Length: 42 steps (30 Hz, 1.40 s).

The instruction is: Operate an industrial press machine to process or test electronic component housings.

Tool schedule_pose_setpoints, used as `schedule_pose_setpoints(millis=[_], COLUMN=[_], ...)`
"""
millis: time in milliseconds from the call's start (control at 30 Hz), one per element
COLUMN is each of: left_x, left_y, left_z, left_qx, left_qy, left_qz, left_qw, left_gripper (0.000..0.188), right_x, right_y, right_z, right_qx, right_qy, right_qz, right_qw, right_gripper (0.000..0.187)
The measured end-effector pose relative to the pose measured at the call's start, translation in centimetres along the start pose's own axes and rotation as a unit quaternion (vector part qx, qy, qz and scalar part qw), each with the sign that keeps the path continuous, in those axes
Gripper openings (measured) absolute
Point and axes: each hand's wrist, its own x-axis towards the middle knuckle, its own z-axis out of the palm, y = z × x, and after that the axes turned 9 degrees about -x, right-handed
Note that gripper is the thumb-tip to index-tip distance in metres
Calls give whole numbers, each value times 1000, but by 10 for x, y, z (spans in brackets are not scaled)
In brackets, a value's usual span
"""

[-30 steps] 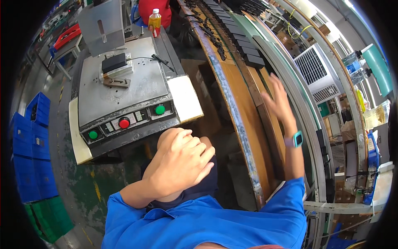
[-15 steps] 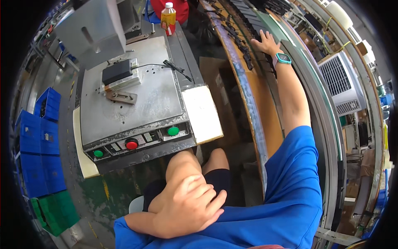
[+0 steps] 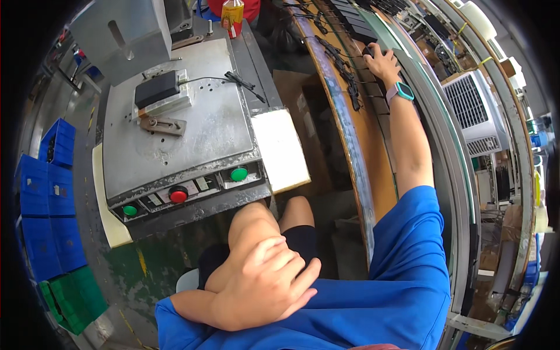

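Note:
My right hand (image 3: 383, 65) is stretched far to the right, a watch with a teal case on its wrist. Its fingers curl round a black power adapter (image 3: 368, 51), partly hidden, at the near end of a row of black adapters (image 3: 354, 23). My left hand (image 3: 265, 286) rests in front of my body near my knee, empty, its fingers loosely bent and apart. Another black power adapter (image 3: 156, 90) sits on a metal block on the machine's plate (image 3: 204, 125), its cable (image 3: 244, 84) trailing right.
The machine front carries two green buttons (image 3: 239, 174) and one red button (image 3: 178, 194). A bottle (image 3: 232, 17) stands behind. Bundled cables (image 3: 344, 70) lie along the wooden bench edge (image 3: 350, 157). Blue bins (image 3: 44, 192) and a green bin (image 3: 73, 297) stand at left.
My right hand has gone from flat, spread fingers to curling round an adapter. The adapter row has shifted nearer along the bench. My left hand stays in place.

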Motion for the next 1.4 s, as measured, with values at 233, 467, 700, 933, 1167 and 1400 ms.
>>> schedule_pose_setpoints(millis=[233,467,700,933,1167,1400], left_x=[-8,-14,-17,-14,-13,-14], left_y=[-2,0,2,1,-1,0], left_z=[0,2,9,7,7,4], left_qx=[8,25,8,4,-1,30], left_qy=[18,16,43,21,35,30], left_qz=[-2,7,19,13,13,5], left_qw=[1000,1000,999,1000,999,999], left_gripper=[40,37,36,37,37,32], right_x=[-84,-141,-148,-139,-117,-137], right_y=[32,83,112,97,100,72], right_z=[-22,-45,-56,-69,-53,-97], right_qx=[7,29,149,50,42,-38], right_qy=[5,-83,-97,-159,-201,-19], right_qz=[7,51,-9,-22,-26,-115], right_qw=[1000,995,984,986,978,993], right_gripper=[58,70,76,76,78,76])
